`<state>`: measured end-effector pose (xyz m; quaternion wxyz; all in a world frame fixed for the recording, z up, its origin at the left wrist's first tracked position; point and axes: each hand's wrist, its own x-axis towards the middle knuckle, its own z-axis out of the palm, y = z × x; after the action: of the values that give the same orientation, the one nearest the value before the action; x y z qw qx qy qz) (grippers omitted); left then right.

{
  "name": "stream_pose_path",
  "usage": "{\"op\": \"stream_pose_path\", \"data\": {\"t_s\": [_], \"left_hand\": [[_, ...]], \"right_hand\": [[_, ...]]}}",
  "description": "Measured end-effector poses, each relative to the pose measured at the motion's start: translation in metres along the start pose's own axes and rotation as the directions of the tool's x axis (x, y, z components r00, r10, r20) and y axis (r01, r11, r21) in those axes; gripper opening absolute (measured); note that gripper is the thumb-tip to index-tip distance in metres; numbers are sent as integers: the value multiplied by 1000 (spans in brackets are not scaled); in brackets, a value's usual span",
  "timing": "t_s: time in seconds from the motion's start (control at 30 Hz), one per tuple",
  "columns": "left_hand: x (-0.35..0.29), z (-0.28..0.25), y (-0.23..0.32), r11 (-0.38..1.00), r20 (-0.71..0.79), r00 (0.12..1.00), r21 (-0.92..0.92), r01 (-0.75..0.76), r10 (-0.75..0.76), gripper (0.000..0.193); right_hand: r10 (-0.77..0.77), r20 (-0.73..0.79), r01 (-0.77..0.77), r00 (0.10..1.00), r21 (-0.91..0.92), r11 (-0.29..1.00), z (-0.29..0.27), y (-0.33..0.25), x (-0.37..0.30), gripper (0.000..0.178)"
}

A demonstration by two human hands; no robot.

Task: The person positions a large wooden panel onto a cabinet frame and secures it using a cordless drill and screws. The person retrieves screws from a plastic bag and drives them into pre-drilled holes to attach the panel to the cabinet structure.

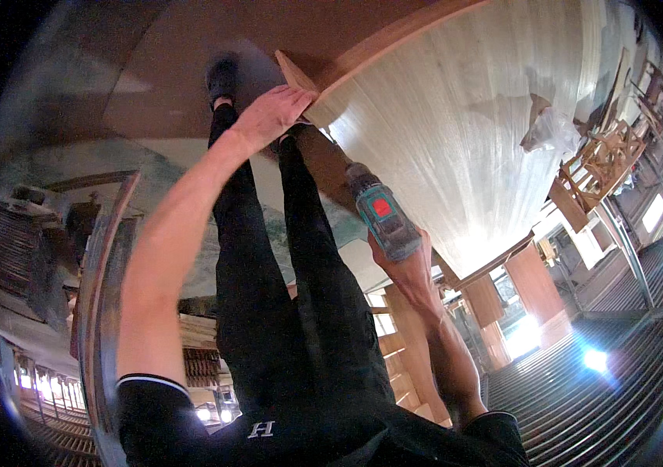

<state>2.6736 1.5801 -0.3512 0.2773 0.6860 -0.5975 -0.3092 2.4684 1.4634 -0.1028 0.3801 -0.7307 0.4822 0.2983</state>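
Note:
My right hand (405, 261) grips a teal and black cordless drill (384, 214) with a red patch on its body. The drill points up and to the left, its tip by the near left corner of a large pale wooden panel (440, 117). At that corner my left hand (275, 113) is closed, fingers pressed together on a small wooden piece (294, 72) that juts out beside the panel's edge. The fingertips partly hide how the piece meets the panel. Whether a screw sits at the drill's tip is too small to tell.
A crumpled clear plastic bag (553, 131) rests on the panel's right part. Beyond it is a pile of wood offcuts (604, 163). On the left stand a long wooden frame edge (110, 241) and a stack of dark slats (16, 249). My shoe (222, 75) is on the floor.

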Motion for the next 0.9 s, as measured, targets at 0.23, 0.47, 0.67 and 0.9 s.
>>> {"op": "stream_pose_path", "data": {"t_s": [0.23,0.47,0.67,0.9], "left_hand": [[11,-2,-28,978,77,979,-109,-181,189,36],[10,6,-30,980,60,981,-94,-176,182,35],[9,11,-36,975,18,975,-27,-222,223,41],[8,5,-32,979,-35,982,-77,-190,188,31]], "right_hand": [[45,38,-46,998,12,999,-10,-20,-2,43],[54,73,-58,996,59,997,-12,-25,0,41],[57,82,-66,995,111,992,-12,-31,0,40],[-27,46,26,999,5,1000,-3,-14,-2,39]]}}
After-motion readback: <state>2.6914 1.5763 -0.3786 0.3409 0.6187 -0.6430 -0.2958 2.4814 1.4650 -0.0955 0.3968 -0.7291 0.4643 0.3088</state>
